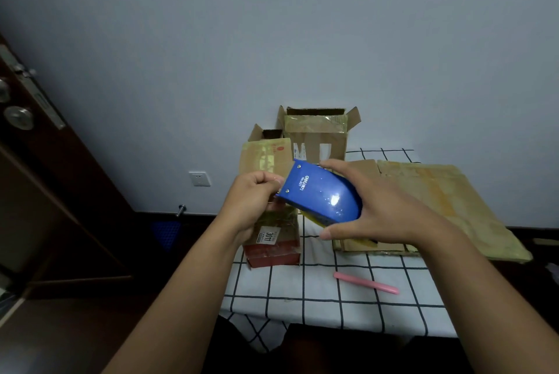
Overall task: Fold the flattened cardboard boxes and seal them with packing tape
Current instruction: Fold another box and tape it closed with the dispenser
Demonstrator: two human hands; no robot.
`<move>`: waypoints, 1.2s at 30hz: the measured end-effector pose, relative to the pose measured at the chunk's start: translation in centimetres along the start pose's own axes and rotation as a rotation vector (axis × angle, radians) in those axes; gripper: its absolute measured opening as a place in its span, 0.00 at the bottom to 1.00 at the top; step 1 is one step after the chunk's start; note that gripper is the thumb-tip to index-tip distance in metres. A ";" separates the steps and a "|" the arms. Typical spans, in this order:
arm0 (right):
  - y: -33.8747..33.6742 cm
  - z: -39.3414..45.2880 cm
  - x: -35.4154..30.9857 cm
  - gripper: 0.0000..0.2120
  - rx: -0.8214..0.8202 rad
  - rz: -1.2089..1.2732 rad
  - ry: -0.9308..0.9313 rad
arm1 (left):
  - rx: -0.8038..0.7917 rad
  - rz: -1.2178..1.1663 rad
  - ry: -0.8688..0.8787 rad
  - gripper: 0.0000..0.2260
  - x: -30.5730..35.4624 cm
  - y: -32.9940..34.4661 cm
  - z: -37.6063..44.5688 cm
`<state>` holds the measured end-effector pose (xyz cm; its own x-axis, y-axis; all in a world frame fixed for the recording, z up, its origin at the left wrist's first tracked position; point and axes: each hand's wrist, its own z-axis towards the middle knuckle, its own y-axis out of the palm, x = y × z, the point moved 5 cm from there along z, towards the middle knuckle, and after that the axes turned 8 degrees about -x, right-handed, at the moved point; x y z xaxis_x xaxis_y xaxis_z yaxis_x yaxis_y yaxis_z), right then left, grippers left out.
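Tape being readied; at least one box still flat.

Right hand [390,207] has its grip wrapped around the blue plastic tape dispenser [322,196], held up over the desk with the white black-grid cloth [317,289]. Left hand [252,201] is pinched at the dispenser's front edge, probably on the tape end, though the tape itself isn't discernible. Two brown cardboard boxes stand erected at the back: the taller one [316,134] with top flaps open, the smaller one [266,152] beside it. A red-bottomed labelled carton [273,245] sits under the left hand. The flattened yellowish cardboard sheet [447,207] lies at right, unfolded. Pink pen-like stick [366,283] lies unused nearby. Judgement: roughly midway; top sealing and the flat sheet remain.
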<state>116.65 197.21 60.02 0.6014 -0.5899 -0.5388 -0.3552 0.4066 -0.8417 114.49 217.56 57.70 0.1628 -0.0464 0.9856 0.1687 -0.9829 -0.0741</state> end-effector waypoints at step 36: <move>-1.6 2.8 1.2 0.40 -0.247 -0.278 0.137 | 0.299 0.143 0.032 0.07 -3.6 -8.3 0.2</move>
<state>119.90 197.77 60.84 0.6034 -0.7484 -0.2752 -0.3642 0.0483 -0.9301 112.70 225.94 54.76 0.1760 -0.1907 0.9657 0.4253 -0.8701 -0.2493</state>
